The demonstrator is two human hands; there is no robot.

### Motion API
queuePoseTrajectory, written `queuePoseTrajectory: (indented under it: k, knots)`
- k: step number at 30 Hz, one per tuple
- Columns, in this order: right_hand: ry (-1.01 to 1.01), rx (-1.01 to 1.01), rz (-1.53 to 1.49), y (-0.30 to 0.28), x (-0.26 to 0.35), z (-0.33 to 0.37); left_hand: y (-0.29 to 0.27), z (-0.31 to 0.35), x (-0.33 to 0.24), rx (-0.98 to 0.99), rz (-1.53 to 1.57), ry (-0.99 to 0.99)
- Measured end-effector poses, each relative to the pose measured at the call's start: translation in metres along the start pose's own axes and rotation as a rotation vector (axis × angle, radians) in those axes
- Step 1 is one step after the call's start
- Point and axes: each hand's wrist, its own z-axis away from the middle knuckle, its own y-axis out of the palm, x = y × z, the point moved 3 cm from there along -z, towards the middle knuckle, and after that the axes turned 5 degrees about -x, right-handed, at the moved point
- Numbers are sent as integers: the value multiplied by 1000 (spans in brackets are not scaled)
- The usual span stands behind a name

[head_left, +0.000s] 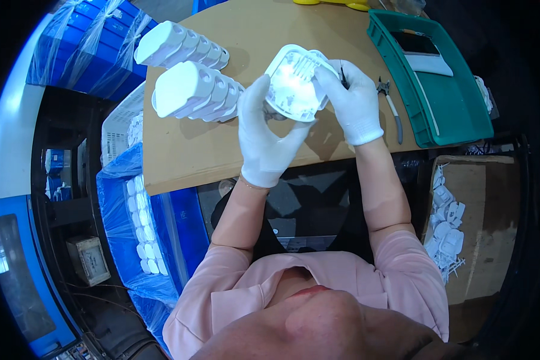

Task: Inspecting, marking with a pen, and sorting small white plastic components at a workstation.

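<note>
Both my hands wear white gloves. In my left hand [269, 135] a white plastic housing [294, 87] is held tilted above the table, thumb and fingers at its edges. Its hollow inside shows, with slots near the top and ribs. My right hand [355, 99] is closed at the housing's right edge, fingers touching it. A small dark pointed tool [344, 77] sticks up from that hand; most of it is hidden. To the left lie two stacks of similar nested white housings [180, 45], the nearer stack [195, 90] close to my left hand.
The brown tabletop [192, 153] has cutting pliers [392, 108] to my right. A green tray [456, 111] holds a dark flat item and a white one. A film-lined blue crate [183, 240] of white parts stands at lower left. A cardboard box [486, 228] with white scraps stands at lower right.
</note>
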Motion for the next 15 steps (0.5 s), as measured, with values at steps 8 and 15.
queuePoseTrajectory:
  k: [8,15]
  knots:
    - [-36,-21,-153,14,25,24,-17,2,-31,-71,-404,168]
    - [-77,143,83,21,47,37,-54,-8,-33,-78,-574,199]
